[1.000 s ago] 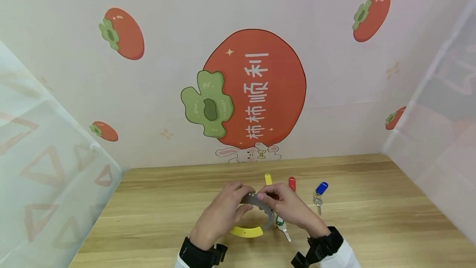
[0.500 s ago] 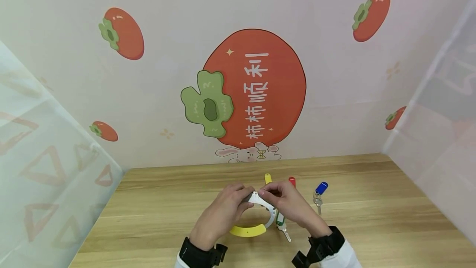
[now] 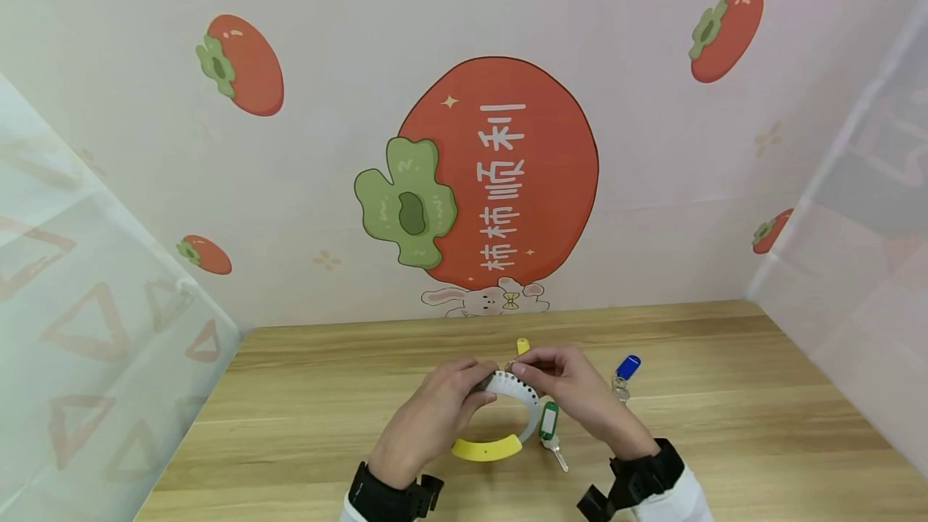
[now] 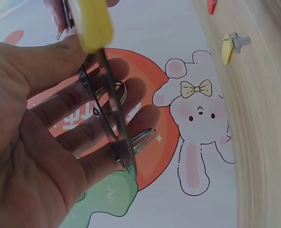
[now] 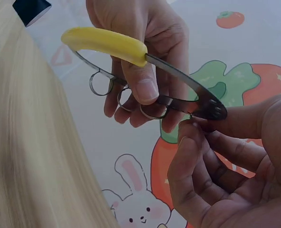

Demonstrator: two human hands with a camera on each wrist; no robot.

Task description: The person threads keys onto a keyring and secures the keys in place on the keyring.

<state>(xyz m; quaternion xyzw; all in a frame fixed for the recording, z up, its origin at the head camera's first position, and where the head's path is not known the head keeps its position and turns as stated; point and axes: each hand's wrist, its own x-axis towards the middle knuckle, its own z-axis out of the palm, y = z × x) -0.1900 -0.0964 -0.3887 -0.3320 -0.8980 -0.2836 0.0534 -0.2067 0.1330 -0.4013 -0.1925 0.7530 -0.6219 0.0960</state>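
Note:
My left hand [image 3: 433, 417] grips a large metal key ring [image 3: 532, 417] by its far left side, above the table. A yellow grip [image 3: 487, 449] covers the near part of the ring, and a row of holes runs along the bright band. Several small split rings [image 5: 100, 83] hang from the band by the left fingers. My right hand [image 3: 580, 393] has thumb and fingertips together at the far edge of the band, pinching a small wire ring [image 3: 510, 365], mostly hidden by the fingertips. Just below the right hand lies a green key tag [image 3: 548, 420] with a key [image 3: 557, 455].
On the wooden table [image 3: 304, 425], a blue key tag [image 3: 627, 366] with its key lies right of the right hand. A yellow key tag [image 3: 523, 345] lies behind the hands, and a red key tag [image 4: 210, 5] shows in the left wrist view. A printed backdrop [image 3: 652, 184] stands behind.
The large ring has tilted, its band turning from dark grey to bright with the holes showing. My right hand has shifted slightly up and right, covering the red tag and uncovering the green one.

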